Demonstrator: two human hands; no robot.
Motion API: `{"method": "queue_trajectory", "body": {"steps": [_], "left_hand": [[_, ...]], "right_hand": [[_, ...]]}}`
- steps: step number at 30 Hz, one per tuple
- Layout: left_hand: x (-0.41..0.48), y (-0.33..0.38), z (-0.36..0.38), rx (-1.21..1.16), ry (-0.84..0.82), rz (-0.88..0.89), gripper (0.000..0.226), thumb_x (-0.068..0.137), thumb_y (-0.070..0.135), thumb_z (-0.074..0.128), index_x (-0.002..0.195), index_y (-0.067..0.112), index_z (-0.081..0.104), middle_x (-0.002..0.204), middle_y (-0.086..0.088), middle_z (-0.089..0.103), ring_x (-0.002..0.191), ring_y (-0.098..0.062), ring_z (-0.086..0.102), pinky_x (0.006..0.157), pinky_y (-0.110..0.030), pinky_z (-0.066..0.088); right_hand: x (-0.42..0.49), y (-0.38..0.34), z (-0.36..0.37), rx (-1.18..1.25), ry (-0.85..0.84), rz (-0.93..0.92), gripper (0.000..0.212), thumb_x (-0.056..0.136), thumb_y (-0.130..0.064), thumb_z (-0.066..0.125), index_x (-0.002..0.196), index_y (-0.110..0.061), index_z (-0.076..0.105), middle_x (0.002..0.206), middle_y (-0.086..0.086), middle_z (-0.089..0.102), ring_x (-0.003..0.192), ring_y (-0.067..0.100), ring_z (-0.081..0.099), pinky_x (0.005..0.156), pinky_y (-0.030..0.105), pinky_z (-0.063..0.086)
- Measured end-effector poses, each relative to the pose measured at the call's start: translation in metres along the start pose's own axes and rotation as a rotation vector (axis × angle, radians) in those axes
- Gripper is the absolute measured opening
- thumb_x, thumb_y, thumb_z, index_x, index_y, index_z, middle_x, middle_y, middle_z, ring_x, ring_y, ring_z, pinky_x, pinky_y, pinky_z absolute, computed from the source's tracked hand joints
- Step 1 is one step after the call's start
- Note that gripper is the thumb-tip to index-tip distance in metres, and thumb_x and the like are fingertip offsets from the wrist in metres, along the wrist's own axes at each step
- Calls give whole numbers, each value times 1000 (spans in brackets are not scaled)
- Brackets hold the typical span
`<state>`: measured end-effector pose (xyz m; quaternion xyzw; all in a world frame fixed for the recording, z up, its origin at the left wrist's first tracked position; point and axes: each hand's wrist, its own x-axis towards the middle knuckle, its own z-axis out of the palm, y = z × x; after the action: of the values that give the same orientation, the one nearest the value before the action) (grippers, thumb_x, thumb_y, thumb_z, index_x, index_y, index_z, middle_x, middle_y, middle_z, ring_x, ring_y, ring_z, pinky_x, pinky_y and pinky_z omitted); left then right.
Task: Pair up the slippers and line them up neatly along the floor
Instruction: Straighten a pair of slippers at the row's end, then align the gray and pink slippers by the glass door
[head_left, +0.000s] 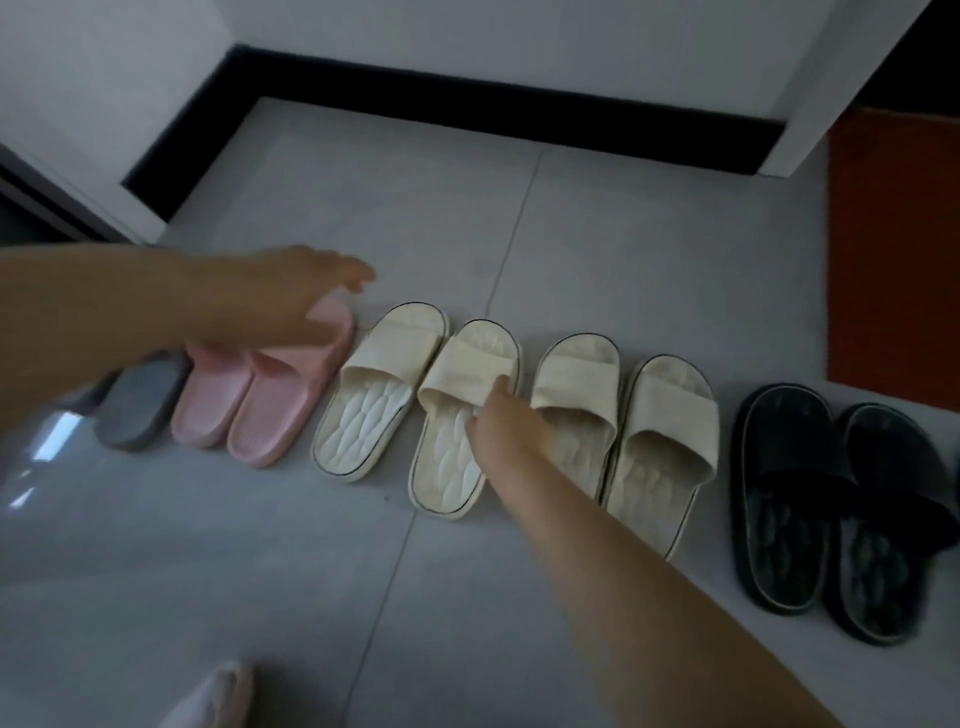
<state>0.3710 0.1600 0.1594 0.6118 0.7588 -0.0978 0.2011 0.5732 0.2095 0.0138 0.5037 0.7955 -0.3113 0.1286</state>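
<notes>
A row of slippers runs across the grey tiled floor. From the left: a grey slipper (140, 402), a pink pair (270, 410), a cream pair (363, 400), a second cream pair (660, 441) and a black pair (831, 499). My right hand (506, 421) grips the strap of the right slipper (457, 415) of the first cream pair, thumb on top. My left hand (280, 296) hovers over the pink pair with fingers stretched out, holding nothing. Its arm hides the front of the grey slipper and of the pink pair.
A white wall with a black skirting board (467, 104) runs behind the row. A red mat (893, 249) lies at the right. A whitish slipper (213, 696) shows at the bottom edge.
</notes>
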Motion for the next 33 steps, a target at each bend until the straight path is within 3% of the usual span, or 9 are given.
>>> {"method": "queue_trajectory", "body": {"steps": [2,5,9,13,19,23,27,29,33], "left_hand": [[-6,-5,-17,-137,42,-17,61,81,11,65,136,14,38,130,-8,54,116,-26,51,99,-32,36],[1,-26,-3,-163,-34,10,61,83,13,63,137,16,34,127,-4,56,106,-15,50,96,-31,39],[19,-93,37,-106,-145,51,70,83,18,65,141,17,27,130,0,54,109,-16,51,93,-24,37],[11,-183,48,-188,-91,-27,73,79,14,69,140,11,30,133,-8,52,118,-24,51,95,-24,37],[-23,-313,74,-287,82,-214,66,71,14,76,130,6,49,128,-17,57,115,-30,56,99,-33,42],[-44,-359,115,-303,191,-295,69,68,21,77,131,15,50,134,-13,53,123,-34,48,103,-43,40],[-46,-384,132,-377,324,-342,71,67,22,79,131,15,49,132,-15,54,121,-38,47,101,-48,41],[-41,-392,139,-346,369,-304,76,67,24,79,135,19,44,138,-11,48,127,-36,41,106,-49,35],[-24,-408,141,-252,334,-220,93,70,37,75,144,35,20,157,4,17,145,-25,7,116,-50,1]], "right_hand": [[-3,-15,-4,33,-17,-23,51,92,-16,41,138,-5,22,120,15,60,108,33,58,71,32,37],[7,-43,5,112,11,-50,43,91,-19,45,130,-11,31,120,14,56,109,33,56,73,33,37],[31,-84,29,14,187,-185,57,85,-15,50,138,-22,30,130,13,39,114,33,42,89,39,38],[27,-136,49,-33,266,-249,54,84,-21,50,136,-22,37,133,10,38,117,33,41,100,38,35],[23,-237,80,-21,35,-406,57,82,-25,56,136,-31,37,144,5,30,129,29,33,108,36,31],[36,-287,87,-11,-12,-305,67,84,-27,56,143,-32,25,152,0,20,135,27,24,112,39,25],[48,-331,95,-36,25,-318,61,86,-25,52,141,-33,29,149,1,23,132,29,24,110,40,28],[55,-349,107,-42,91,-322,55,88,-28,48,140,-33,31,149,2,24,133,28,21,111,39,22],[76,-356,117,-171,123,-236,62,88,-34,49,142,-39,20,156,1,7,141,34,6,116,49,5]]}}
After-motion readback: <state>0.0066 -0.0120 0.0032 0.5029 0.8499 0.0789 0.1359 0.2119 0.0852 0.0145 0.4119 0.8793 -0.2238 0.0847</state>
